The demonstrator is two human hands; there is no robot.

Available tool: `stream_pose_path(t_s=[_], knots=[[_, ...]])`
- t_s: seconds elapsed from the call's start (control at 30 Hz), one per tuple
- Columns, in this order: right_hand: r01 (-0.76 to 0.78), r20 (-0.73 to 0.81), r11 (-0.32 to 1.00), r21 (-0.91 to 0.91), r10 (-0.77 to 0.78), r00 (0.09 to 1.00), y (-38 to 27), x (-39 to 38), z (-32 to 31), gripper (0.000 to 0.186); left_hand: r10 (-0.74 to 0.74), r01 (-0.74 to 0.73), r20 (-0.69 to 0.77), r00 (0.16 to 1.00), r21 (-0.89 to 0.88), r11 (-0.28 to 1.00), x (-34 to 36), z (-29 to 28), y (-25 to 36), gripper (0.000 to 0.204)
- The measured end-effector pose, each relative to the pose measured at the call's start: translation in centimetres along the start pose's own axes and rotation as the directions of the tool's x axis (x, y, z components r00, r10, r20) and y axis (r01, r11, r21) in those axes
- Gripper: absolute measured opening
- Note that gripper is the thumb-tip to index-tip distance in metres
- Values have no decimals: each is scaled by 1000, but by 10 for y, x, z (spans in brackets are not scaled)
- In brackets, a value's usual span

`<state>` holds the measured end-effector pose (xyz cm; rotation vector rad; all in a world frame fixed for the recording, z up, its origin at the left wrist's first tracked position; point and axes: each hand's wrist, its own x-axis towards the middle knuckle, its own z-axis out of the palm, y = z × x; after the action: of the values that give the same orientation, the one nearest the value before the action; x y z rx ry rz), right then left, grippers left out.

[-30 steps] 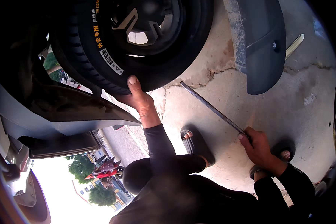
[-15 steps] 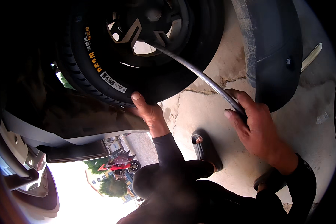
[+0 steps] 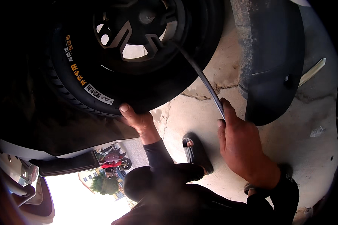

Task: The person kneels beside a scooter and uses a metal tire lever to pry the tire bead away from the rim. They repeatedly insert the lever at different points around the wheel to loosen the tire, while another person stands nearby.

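Observation:
A black tire [image 3: 139, 90] on a dark wheel with light-edged spokes [image 3: 122, 39] fills the upper middle, with yellow lettering and a white label on its sidewall. My left hand [image 3: 137, 118] grips the tire's near edge, thumb on the sidewall and the other fingers hidden behind the tread. In my right hand [image 3: 244, 148] is a long, slightly curved metal tire lever [image 3: 202, 77], fingers wrapped round its near end. The lever's far end reaches the right side of the wheel rim, where dark shadow hides its exact contact.
A second, dark curved piece like a mudguard [image 3: 276, 63] stands at the right, with a pale strip [image 3: 312, 72] beside it. Cracked concrete [image 3: 229, 90] lies below. Vehicle bodywork [image 3: 64, 152] borders the left, and a red motorcycle [image 3: 112, 163] stands beyond. My sandalled foot [image 3: 197, 152] is near the middle.
The lever's far end has shifted right across the wheel, from beside the spokes to the rim's right side, and the bar stands steeper. My right hand has turned and moved slightly down and left.

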<state>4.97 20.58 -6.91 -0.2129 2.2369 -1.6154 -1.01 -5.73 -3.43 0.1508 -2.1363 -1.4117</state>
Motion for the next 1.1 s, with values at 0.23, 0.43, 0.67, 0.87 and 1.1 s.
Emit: stream_pose_path(t_s=[0.23, 0.43, 0.67, 0.87, 1.1], knots=[[-48, -156, 596, -802, -131, 979, -43, 16, -23, 51, 55, -57, -37, 998, -69, 996, 5, -13, -13, 91], [-78, -250, 575, -815, -226, 942, -55, 30, -47, 39, 185, -185, -93, 978, 8, 983, 14, 2, -1, 102], [16, -226, 894, -447, -130, 965, -43, 20, -54, 11, 154, -154, -80, 985, 0, 988, 10, 5, 10, 107], [35, -24, 945, 325, -29, 999, -15, 29, -37, 28, 50, -52, -42, 998, -65, 996, -1, 10, 12, 103], [230, -107, 910, 344, -205, 973, 14, 63, 5, 30, -55, 53, 75, 996, 27, 998, -3, 2, -2, 88]])
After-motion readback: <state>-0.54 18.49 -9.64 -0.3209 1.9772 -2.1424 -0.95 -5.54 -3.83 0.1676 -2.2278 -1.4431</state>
